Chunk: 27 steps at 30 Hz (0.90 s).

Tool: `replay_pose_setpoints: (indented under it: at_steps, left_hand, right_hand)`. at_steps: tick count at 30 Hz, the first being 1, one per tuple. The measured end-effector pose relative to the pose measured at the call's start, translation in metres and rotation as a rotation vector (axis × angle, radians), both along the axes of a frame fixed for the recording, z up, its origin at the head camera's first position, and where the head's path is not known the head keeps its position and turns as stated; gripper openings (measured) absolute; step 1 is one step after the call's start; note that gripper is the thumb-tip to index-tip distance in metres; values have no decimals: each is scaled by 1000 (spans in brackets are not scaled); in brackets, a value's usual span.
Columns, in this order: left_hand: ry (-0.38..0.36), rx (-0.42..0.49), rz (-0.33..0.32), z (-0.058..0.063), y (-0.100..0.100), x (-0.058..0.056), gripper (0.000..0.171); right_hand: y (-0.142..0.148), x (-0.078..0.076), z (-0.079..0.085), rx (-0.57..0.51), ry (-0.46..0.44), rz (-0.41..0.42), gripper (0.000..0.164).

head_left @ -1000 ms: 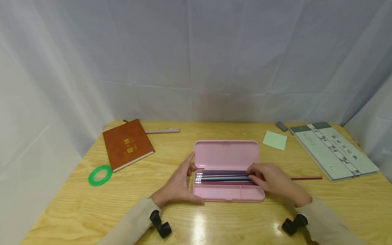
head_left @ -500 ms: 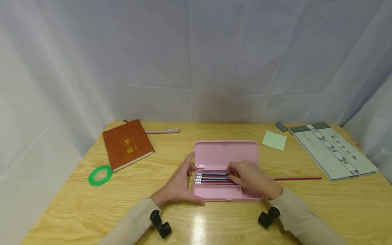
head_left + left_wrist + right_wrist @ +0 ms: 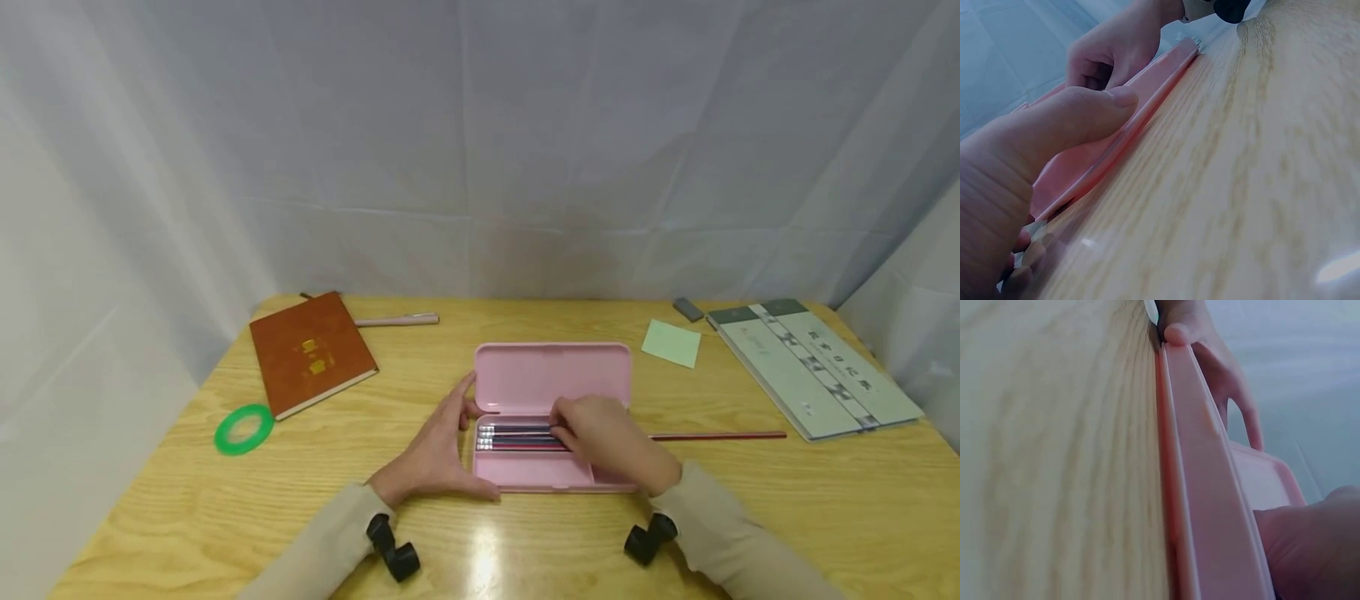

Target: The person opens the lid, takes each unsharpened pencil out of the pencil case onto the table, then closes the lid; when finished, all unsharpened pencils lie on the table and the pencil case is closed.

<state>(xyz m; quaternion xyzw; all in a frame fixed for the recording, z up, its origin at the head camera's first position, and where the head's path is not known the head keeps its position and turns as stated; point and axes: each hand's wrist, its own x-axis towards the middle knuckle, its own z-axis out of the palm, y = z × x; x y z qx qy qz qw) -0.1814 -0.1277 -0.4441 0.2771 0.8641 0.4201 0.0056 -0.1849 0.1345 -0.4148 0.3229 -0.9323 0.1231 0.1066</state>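
The pink pencil case (image 3: 534, 472) lay open on the tabletop (image 3: 562, 550), pencils (image 3: 517, 437) inside. At its nine o'clock end the left hand (image 3: 442, 457) touched it, fingers spread wide. The right hand (image 3: 606, 435) bent its fingers onto the pencils — pinching any, I couldn't tell from my remote feed. A red pencil (image 3: 720, 436) lay toward three o'clock.

The pink pencil case (image 3: 532, 469) lies wide open on the tabletop (image 3: 570, 542), lid (image 3: 551, 377) back behind it! Dark and red pencils (image 3: 521, 438) run side by side along its rear half, silvery ends lined up left! Out right, one more dark-red pencil (image 3: 717, 436) stretches sideways, left end hidden!
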Motion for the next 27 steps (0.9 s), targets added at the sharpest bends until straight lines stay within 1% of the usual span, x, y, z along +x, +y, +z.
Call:
replay_pose_setpoints:
  at_steps: [3, 6, 8, 10, 13, 17, 23, 27]
  left_hand:
    - [-3, -1, -1, 0, 0, 0, 150]
    - [-17, -8, 3, 1, 0, 0, 150]
    - [-25, -11, 5, 1, 0, 0, 150]
    - [-29, -14, 8, 2, 0, 0, 150]
    - [-24, -13, 11, 2, 0, 0, 150]
    - [-17, -11, 15, 2, 1, -1, 150]
    - [-13, -17, 18, -1, 1, -1, 150]
    - [-8, -17, 16, -1, 1, -1, 151]
  right_hand:
    - [-2, 1, -2, 4, 53, 1, 14]
    - [-2, 2, -2, 0, 55, 12, 9]
    - [-2, 3, -2, 4, 44, 20, 4]
    - [-1, 4, -2, 4, 35, 19, 6]
    - [0, 5, -1, -16, -19, -14, 9]
    - [1, 3, 0, -52, -85, -52, 6]
    - [1, 0, 1, -59, -105, -36, 7]
    - [3, 1, 2, -51, -108, -8, 6]
